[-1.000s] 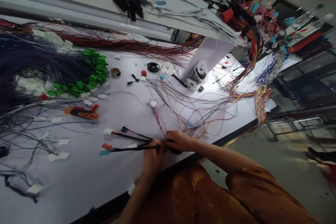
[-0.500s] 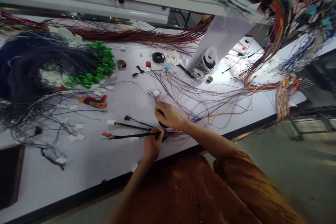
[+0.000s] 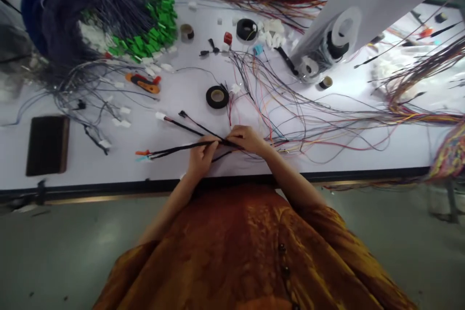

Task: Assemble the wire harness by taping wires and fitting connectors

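The black-wrapped wire harness (image 3: 189,141) lies near the front edge of the white worktop (image 3: 109,164), just in front of the black tape roll (image 3: 217,97), and we see its branches fan out leftward to white, red and teal connectors. We find our left hand (image 3: 201,156) and right hand (image 3: 248,138) close together, both pinched shut on the harness where its branches join. Loose coloured wires (image 3: 308,116) spread right of the roll, and an orange-handled cutter (image 3: 143,83) lies to its left.
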`<action>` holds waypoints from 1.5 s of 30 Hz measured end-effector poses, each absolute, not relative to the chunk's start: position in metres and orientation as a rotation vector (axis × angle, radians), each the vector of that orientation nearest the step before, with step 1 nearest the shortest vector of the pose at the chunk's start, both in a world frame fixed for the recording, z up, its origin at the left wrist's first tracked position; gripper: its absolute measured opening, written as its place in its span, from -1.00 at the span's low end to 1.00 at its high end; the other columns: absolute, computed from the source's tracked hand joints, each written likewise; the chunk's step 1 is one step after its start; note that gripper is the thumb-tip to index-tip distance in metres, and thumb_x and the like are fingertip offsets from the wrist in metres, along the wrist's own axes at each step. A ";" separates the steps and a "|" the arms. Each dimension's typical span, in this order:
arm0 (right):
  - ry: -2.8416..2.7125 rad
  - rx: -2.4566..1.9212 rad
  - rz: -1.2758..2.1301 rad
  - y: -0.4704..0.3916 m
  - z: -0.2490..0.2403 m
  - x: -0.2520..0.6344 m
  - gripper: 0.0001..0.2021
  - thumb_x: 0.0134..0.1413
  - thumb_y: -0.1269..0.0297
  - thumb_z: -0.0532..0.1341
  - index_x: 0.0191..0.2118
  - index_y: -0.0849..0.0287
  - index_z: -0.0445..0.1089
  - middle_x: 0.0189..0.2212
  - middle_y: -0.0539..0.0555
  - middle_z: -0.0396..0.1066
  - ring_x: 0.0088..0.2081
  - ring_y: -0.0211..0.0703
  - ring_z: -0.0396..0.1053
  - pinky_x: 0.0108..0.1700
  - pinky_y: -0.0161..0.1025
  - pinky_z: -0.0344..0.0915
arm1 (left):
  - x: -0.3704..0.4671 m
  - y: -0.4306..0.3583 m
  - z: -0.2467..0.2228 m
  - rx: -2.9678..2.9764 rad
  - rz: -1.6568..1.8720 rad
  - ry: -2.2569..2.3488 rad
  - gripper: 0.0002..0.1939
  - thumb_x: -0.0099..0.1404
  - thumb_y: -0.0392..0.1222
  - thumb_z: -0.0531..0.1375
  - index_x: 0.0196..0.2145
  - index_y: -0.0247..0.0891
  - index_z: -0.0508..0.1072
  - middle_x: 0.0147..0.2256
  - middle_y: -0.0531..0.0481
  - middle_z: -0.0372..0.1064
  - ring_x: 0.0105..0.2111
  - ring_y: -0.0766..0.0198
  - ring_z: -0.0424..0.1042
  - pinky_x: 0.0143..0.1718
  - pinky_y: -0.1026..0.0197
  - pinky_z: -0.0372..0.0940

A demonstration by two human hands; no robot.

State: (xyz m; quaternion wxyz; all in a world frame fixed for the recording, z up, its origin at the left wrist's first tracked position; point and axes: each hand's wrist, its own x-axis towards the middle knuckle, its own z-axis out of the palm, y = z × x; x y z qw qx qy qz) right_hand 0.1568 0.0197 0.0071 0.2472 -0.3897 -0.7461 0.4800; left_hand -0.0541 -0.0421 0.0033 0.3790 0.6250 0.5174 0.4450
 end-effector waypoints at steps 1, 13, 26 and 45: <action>-2.010 -1.045 1.305 0.015 0.003 0.158 -0.80 0.23 0.26 0.24 -0.33 0.20 0.59 -0.44 0.02 0.43 -0.32 -0.22 0.40 -0.23 -0.29 0.28 | -0.053 -0.041 0.004 1.568 1.142 1.320 -0.76 0.43 -0.07 0.14 -0.21 -0.26 0.52 -0.27 -0.06 0.54 -0.27 0.25 0.57 -0.19 0.21 0.47; -2.206 -1.268 0.911 -0.014 0.002 0.140 -0.91 0.23 0.30 0.27 -0.26 0.20 0.48 -0.28 0.10 0.39 -0.24 -0.14 0.35 -0.14 -0.20 0.28 | -0.074 -0.043 0.056 1.714 0.406 1.556 -0.55 0.39 0.13 0.12 -0.45 -0.25 0.54 -0.54 -0.02 0.51 -0.49 0.21 0.52 -0.38 0.21 0.42; -2.339 -1.309 0.741 -0.053 -0.007 0.190 -0.71 0.32 0.31 0.16 0.07 0.14 0.50 -0.06 0.22 0.43 -0.02 0.02 0.32 0.10 0.00 0.32 | -0.086 -0.045 -0.023 2.521 0.713 1.297 -0.74 0.46 -0.16 0.09 -0.14 -0.18 0.59 -0.15 -0.16 0.54 -0.12 0.11 0.50 -0.01 0.02 0.39; -2.179 -1.582 0.566 -0.069 0.001 0.279 -0.78 0.21 0.23 0.25 -0.06 0.12 0.49 0.00 0.22 0.51 0.09 0.14 0.39 0.17 0.14 0.28 | -0.109 -0.047 0.006 2.498 0.240 1.266 -0.55 0.41 -0.31 -0.05 0.07 -0.11 0.53 -0.03 -0.20 0.49 -0.03 -0.02 0.44 0.02 -0.10 0.33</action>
